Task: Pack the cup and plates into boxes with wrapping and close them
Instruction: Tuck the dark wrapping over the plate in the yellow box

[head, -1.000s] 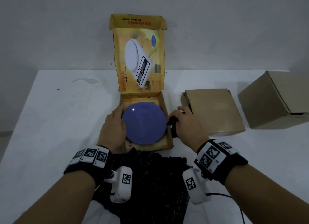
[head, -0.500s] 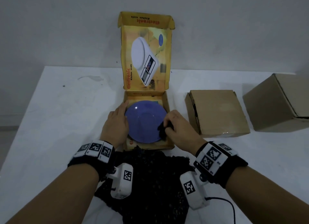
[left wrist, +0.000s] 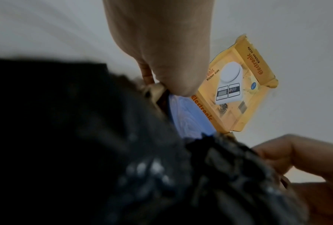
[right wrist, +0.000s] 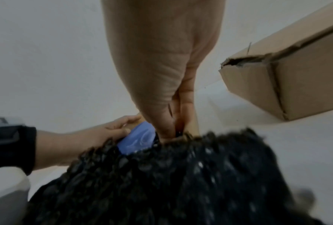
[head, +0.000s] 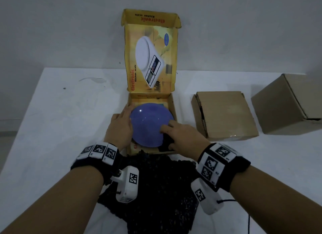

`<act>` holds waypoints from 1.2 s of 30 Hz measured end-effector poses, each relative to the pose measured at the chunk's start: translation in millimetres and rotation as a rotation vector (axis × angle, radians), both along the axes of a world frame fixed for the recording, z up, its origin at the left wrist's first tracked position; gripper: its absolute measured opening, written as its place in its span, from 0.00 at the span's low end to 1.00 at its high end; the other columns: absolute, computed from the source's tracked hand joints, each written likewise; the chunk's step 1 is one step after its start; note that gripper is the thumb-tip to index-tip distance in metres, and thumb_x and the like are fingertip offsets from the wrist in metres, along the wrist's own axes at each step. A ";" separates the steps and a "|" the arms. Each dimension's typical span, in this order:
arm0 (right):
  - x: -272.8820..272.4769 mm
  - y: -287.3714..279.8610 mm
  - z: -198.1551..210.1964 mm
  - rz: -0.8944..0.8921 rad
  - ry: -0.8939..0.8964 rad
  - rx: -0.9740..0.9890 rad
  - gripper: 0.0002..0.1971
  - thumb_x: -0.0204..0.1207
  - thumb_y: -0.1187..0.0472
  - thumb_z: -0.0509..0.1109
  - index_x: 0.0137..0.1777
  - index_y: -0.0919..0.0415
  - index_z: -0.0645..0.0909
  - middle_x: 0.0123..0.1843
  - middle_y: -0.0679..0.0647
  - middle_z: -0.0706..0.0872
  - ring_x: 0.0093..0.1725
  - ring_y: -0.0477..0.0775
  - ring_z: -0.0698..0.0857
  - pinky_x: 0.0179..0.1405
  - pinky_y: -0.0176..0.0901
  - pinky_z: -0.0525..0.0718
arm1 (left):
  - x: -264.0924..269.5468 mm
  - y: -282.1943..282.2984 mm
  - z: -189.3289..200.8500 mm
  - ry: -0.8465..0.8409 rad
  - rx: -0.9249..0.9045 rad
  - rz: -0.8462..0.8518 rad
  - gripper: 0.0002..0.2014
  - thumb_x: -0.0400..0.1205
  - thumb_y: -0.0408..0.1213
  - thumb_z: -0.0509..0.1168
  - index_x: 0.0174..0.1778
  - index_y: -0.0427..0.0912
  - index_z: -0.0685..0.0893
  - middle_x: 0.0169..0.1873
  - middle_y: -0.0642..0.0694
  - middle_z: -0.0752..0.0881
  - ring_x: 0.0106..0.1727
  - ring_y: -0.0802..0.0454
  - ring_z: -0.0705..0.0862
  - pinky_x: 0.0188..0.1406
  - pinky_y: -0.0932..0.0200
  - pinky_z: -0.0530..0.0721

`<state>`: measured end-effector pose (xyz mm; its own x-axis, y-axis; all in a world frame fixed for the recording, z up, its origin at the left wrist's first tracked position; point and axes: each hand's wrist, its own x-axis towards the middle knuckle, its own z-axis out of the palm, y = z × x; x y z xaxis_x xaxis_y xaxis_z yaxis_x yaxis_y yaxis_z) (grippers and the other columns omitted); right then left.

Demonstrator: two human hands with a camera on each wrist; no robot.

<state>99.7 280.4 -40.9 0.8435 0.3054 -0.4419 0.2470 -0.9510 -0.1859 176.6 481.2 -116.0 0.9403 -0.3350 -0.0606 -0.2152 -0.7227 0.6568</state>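
Note:
A blue plate (head: 149, 124) lies upside down in the tray of a yellow kitchen-scale box (head: 171, 103), whose lid stands upright behind it. A black bubble wrap sheet (head: 156, 190) spreads on the table in front of the box, and one corner reaches up over the plate's near right edge. My right hand (head: 166, 126) lies on that side of the plate and pinches this corner of wrap. My left hand (head: 129, 110) rests with straight fingers along the plate's left rim and the box wall. The wrist views show the plate (left wrist: 188, 118) (right wrist: 136, 141) behind the wrap (right wrist: 181, 182).
A flat brown cardboard box (head: 224, 115), closed, lies just right of the yellow box. A taller brown box (head: 287, 103) stands further right. A thin black cable (head: 249, 221) trails from my right wrist. The white table's left edge is near my left arm.
My right hand has moved left from the box's right edge onto the plate, drawing the wrap corner over the plate's near right part. The left hand has stayed on the left rim.

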 end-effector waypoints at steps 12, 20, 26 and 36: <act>-15.1 -20.1 -2.9 0.143 -0.044 -0.066 0.17 0.83 0.56 0.57 0.69 0.44 0.78 0.69 0.51 0.78 0.76 0.52 0.62 0.63 0.53 0.63 | 2.5 0.8 -3.3 0.005 -0.004 -0.020 0.29 0.81 0.43 0.43 0.82 0.51 0.58 0.73 0.42 0.75 0.62 0.35 0.74 0.66 0.46 0.69; -37.3 0.1 5.4 0.060 0.023 0.200 0.20 0.64 0.38 0.76 0.47 0.50 0.79 0.46 0.45 0.83 0.47 0.48 0.80 0.52 0.45 0.73 | -4.5 15.1 6.8 0.079 -0.111 -0.062 0.32 0.86 0.43 0.58 0.84 0.48 0.52 0.76 0.42 0.72 0.70 0.38 0.77 0.66 0.51 0.74; -34.1 -8.6 13.4 -0.073 -0.013 0.320 0.09 0.73 0.51 0.73 0.36 0.54 0.80 0.40 0.49 0.82 0.39 0.50 0.81 0.39 0.45 0.80 | -8.6 13.8 5.4 0.088 -0.120 -0.036 0.29 0.86 0.41 0.57 0.83 0.49 0.54 0.74 0.41 0.74 0.67 0.36 0.79 0.64 0.48 0.76; 0.8 -24.6 34.4 -0.733 -0.309 0.612 0.19 0.78 0.76 0.53 0.49 0.59 0.84 0.41 0.50 0.84 0.41 0.48 0.81 0.41 0.37 0.81 | -8.6 10.3 11.7 0.104 -0.173 -0.002 0.31 0.81 0.49 0.55 0.81 0.47 0.59 0.73 0.42 0.76 0.68 0.38 0.78 0.61 0.53 0.74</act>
